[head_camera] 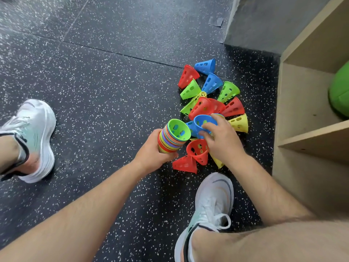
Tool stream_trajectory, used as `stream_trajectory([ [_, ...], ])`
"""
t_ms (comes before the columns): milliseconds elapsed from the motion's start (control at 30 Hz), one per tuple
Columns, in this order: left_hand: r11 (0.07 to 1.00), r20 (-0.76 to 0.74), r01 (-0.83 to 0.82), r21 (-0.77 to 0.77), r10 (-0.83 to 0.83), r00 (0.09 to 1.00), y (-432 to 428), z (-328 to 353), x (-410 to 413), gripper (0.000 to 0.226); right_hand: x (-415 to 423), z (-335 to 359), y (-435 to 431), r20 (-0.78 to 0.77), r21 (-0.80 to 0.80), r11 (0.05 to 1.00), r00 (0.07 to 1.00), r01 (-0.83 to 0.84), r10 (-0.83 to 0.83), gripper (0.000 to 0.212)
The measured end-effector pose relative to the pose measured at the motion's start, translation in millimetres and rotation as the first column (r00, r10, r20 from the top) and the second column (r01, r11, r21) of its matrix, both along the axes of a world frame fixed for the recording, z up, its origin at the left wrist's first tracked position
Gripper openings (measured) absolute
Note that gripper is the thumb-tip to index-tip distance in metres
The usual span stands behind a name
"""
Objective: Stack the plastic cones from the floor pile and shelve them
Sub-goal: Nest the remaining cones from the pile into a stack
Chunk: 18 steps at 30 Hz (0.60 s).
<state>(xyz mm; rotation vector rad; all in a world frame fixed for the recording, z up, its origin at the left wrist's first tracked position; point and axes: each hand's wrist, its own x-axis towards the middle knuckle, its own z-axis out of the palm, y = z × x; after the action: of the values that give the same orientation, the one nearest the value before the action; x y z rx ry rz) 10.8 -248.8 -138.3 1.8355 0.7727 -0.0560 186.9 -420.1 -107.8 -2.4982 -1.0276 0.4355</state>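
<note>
White shoe [213,201] nearest, below right hand [222,140]. Gripping nested cone stack [173,137] in left hand [151,152]; pinching blue cone [203,123] with right hand, just beside stack, over floor pile [213,99]. Shelf [306,133] right of both hands.

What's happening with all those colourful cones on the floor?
A person is tidying them up. The left hand holds a stack of cones nested together, with a green cone on the end. The right hand grips a blue cone from the pile on the floor. Many loose cones lie there, next to a wooden shelf.
</note>
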Motion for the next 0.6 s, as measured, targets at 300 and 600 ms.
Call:
stream_trajectory([
  [300,1.0,-0.009,-0.02,0.001,0.02,1.0,-1,-2,1,0.07,2,32,-2,-0.1,0.369,0.918,0.988,0.145,-0.117,0.026],
  [600,0.999,0.003,-0.052,-0.013,0.052,0.999,-1,0,0,0.067,-26,30,16,-0.095,0.49,0.872,0.994,0.005,0.047,0.035],
])
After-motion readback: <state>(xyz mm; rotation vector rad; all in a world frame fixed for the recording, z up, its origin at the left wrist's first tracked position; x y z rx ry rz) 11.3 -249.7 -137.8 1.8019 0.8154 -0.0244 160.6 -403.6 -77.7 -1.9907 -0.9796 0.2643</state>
